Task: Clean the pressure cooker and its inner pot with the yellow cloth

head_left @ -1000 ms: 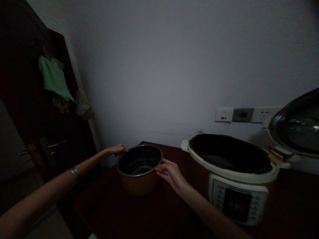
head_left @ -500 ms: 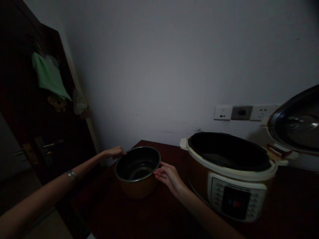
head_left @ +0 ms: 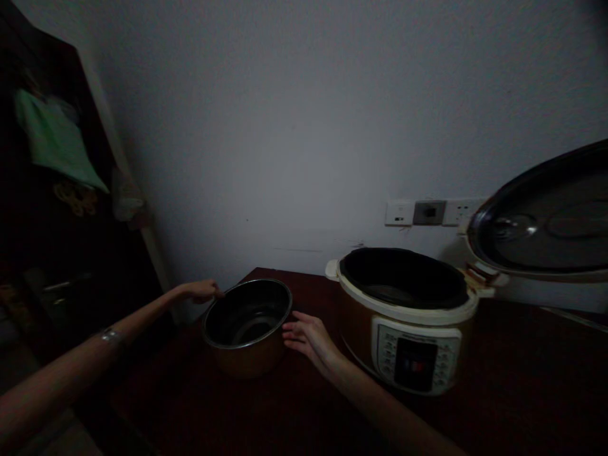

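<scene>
A round metal inner pot (head_left: 240, 358) with a dark inside stands on the dark wooden table (head_left: 294, 411). My left hand (head_left: 198, 291) is at the pot's far left rim, fingers pinched together on the edge. My right hand (head_left: 304, 335) lies against the pot's right side just below the rim, with its fingers stretched out and slightly apart. A bracelet (head_left: 110, 334) shows on my left wrist. The room is dim, so the finger contact is hard to make out.
An electric cooker (head_left: 408, 316) stands to the right of the pot with its cavity showing and its lid (head_left: 546, 221) swung up. Wall sockets (head_left: 430, 213) sit behind it. A dark door (head_left: 42, 253) with a green cloth (head_left: 52, 145) is at the left.
My right hand has slid from the pot's rim down to its side and its fingers have spread. The left hand stays on the rim. The view has turned to the right.
</scene>
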Motion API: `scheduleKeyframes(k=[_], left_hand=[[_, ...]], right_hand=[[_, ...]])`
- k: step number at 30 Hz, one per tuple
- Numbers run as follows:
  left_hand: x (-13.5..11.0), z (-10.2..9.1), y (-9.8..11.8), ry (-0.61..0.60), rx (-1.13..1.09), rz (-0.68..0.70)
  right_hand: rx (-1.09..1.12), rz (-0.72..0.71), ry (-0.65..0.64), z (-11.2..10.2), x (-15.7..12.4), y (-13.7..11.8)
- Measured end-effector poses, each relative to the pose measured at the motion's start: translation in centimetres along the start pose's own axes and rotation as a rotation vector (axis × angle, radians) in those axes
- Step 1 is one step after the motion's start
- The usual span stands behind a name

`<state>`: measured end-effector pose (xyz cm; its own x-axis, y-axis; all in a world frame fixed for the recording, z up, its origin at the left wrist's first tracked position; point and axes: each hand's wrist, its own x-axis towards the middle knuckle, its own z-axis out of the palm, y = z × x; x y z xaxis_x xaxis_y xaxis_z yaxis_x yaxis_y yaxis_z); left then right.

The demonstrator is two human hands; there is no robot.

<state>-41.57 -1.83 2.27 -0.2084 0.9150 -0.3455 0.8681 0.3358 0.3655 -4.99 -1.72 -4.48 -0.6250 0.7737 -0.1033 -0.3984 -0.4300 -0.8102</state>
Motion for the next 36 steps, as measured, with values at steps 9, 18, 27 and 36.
scheduleKeyframes(k=[9,18,27,36], left_hand=[[0.0,-3.1,8.2,0.312,0.313,0.089],[-3.8,0.6,24.8,0.716,0.447,0.308],[-2.8,6.0,33.6,0.598,0.405,0.334],[-0.5,9.6,35.3,0.573,0.312,0.254]], right_hand=[[-0.549,-0.098,-0.17,-8.0,-8.6,-3.1],[-1.423,-0.294,0.303,-20.4,-20.2,-12.6],[-1.81,0.075,0.904,-36.1,-27.2,-13.4],[-1.77,0.193,0.945,-38.3,-27.5,-9.9]])
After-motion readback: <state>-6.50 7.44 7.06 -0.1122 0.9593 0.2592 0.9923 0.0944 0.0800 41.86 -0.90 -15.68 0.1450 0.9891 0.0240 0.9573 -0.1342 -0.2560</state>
